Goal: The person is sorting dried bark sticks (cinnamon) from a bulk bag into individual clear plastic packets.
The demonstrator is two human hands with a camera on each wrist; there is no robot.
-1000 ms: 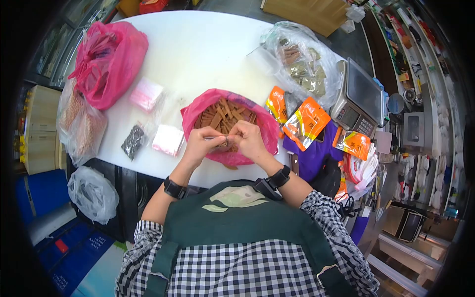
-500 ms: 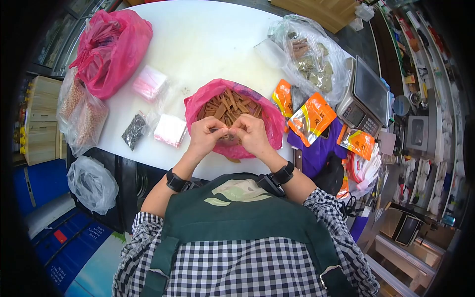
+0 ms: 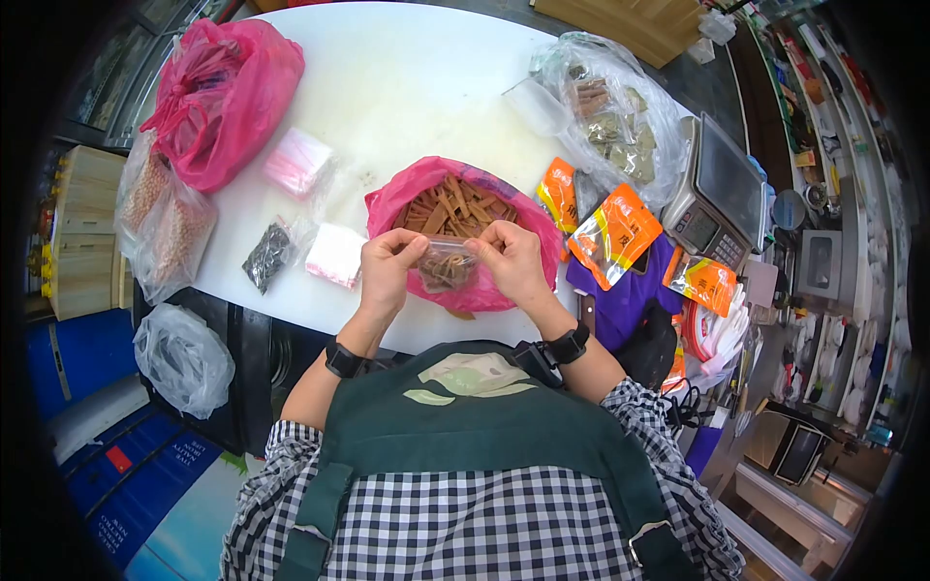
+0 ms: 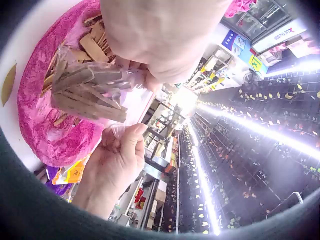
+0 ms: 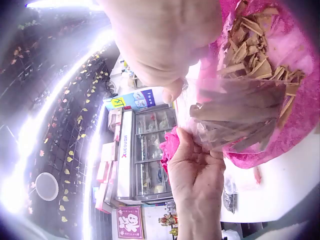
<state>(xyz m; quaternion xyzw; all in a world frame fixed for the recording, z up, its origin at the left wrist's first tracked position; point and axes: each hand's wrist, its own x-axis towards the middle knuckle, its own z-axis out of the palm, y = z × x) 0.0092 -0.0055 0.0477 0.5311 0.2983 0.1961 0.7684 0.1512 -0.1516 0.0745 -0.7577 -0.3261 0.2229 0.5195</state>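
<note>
A small clear bag (image 3: 448,268) with brown bark strips inside hangs between both hands at its top edge. The left hand (image 3: 386,276) pinches its left corner with thumb and fingers, and the right hand (image 3: 513,263) pinches the right corner. Beneath and behind it, an open pink bag (image 3: 392,194) holds many brown bark pieces (image 3: 455,205). Both wrist views show the filled clear bag (image 4: 87,92) (image 5: 240,117) from the side, its strips lying lengthwise.
Left on the white table (image 3: 407,87) are a knotted pink bag (image 3: 232,107), bags of round beige pieces (image 3: 174,242), small plastic packs (image 3: 295,163) and a dark packet (image 3: 268,254). On the right stand a clear leaf bag (image 3: 620,126), orange packets (image 3: 612,237) and a scale (image 3: 712,194).
The hands, close together before, have moved apart, and the clear bag between them now shows stretched along its top edge.
</note>
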